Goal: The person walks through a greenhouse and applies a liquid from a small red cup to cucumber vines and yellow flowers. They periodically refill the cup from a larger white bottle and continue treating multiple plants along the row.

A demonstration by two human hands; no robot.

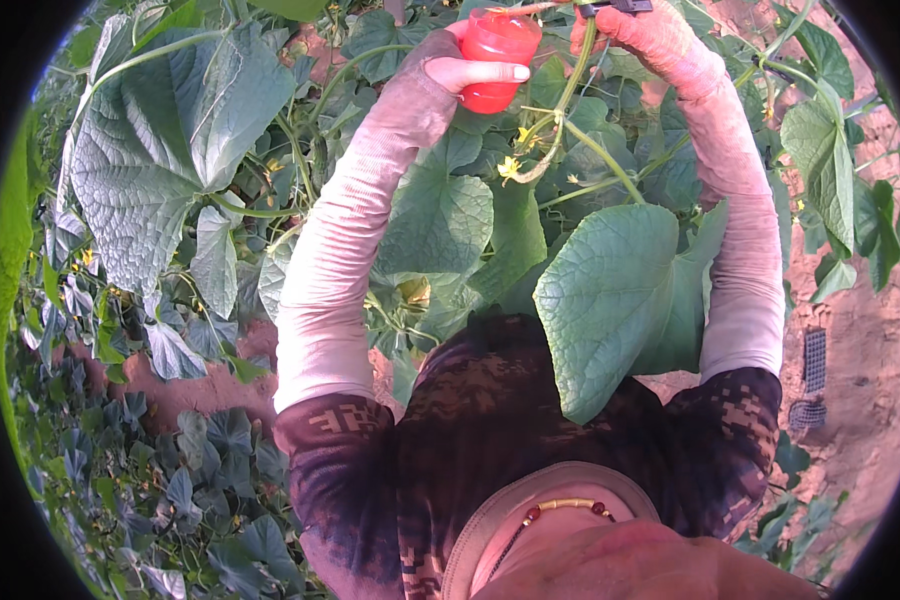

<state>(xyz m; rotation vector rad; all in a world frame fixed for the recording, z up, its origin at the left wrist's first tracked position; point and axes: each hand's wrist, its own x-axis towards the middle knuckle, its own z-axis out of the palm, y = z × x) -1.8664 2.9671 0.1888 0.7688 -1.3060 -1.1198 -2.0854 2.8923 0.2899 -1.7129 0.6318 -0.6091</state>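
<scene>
My left hand (pixel 457 67) grips a translucent red plastic cup (pixel 499 46), its thumb laid across the front. Near the top edge, my right hand (pixel 649 37) has its fingers closed on a small black clip-like object (pixel 616 7) beside a cucumber vine stem (pixel 576 75). The upper part of that object and some fingertips are cut off by the frame. Below the cup, a yellow flower (pixel 508 166) sits on the end of a small curved young cucumber (pixel 540 169). A broad cucumber leaf (pixel 607 300) hangs between my arms, close to my chest.
Large leaves (pixel 187 142) and climbing vines crowd the left side and the space between my arms. Bare reddish soil (pixel 862 360) shows on the right, with a dark gridded item (pixel 814 360) lying on it. More low foliage (pixel 195 495) grows at lower left.
</scene>
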